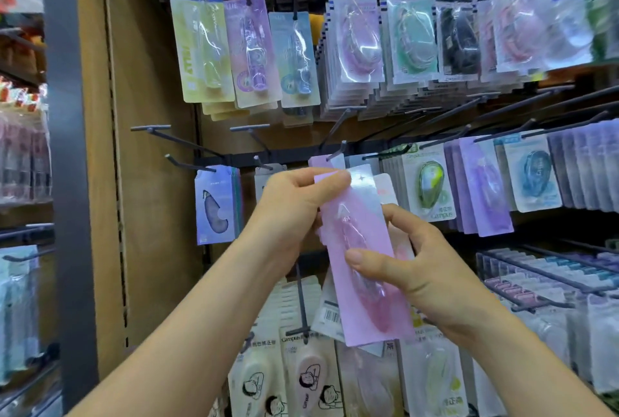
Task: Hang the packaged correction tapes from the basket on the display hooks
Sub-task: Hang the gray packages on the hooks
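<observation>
You have the pink correction tape pack (371, 239) in both hands, and it is not yet on a peg. Your left hand (294, 205) pinches the top end, with the thumb (335, 178) laid flat across the front of the card and the fingers curled behind. Your right hand (425, 272) holds the lower half from the side, its thumb (360, 257) pressing on the clear blister.

The long axis runs from the left-hand pinch down to the right-hand hold. It is close to upright, with the top leaning a little toward your left.

The display hook (336, 151) to aim for sits just above and beyond the left thumb, with its tip angled toward you. So the top end is the end that must meet it, and your left hand is the nearer one by far. I judge that the left hand should steer while the right only keeps the bottom from swinging.

Glare covers the top of the card, so I cannot make out the hang hole or whether your thumb covers it. A lilac card (318, 162) hangs on that peg, just behind your left fingertips. A white card with a barcode (330, 314) lies behind the pink pack below your left hand, and I cannot tell whether you hold it. The basket is out of sight.
</observation>
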Tool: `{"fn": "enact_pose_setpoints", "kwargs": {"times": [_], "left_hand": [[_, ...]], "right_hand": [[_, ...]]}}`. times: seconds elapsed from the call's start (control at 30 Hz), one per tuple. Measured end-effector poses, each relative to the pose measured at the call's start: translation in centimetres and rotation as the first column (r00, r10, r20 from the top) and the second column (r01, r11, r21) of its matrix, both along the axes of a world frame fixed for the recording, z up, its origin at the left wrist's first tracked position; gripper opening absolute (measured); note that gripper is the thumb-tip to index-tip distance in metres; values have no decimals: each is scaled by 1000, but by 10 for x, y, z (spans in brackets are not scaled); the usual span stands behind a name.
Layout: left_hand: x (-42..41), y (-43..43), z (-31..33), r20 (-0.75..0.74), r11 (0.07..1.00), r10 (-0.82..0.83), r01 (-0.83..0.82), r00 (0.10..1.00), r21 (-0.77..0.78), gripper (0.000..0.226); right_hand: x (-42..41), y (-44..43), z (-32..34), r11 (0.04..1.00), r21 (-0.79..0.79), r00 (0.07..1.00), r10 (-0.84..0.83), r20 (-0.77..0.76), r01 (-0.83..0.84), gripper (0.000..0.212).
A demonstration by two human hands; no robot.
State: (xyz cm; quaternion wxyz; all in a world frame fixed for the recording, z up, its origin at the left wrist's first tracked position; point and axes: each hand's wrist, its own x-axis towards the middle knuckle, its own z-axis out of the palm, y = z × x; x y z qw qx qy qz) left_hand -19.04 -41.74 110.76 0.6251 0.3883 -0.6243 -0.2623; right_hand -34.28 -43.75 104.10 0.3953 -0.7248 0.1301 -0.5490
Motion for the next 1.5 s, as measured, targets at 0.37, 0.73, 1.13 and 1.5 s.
{"fn": "enact_pose_setpoints", "kwargs": {"times": [0.37, 0.73, 1.13, 1.5], "left_hand": [[-23, -33, 30, -26, 902, 257, -249, 966, -353, 19], [-16, -46, 34, -91, 949, 206, -222, 974, -225, 11], [-12, -46, 45, -259, 994, 45, -18, 965, 108, 27], [8, -25, -3, -69, 998, -36, 38, 997, 39, 47]], "right_hand": [[-2, -15, 16, 997, 77, 988, 19, 154, -32, 19], [0, -25, 18, 993, 108, 994, -60, 93, 50, 30], [-7, -17, 23, 988, 19, 987, -149, -64, 150, 32], [-9, -26, 21, 974, 22, 973, -224, -52, 225, 36]]}}
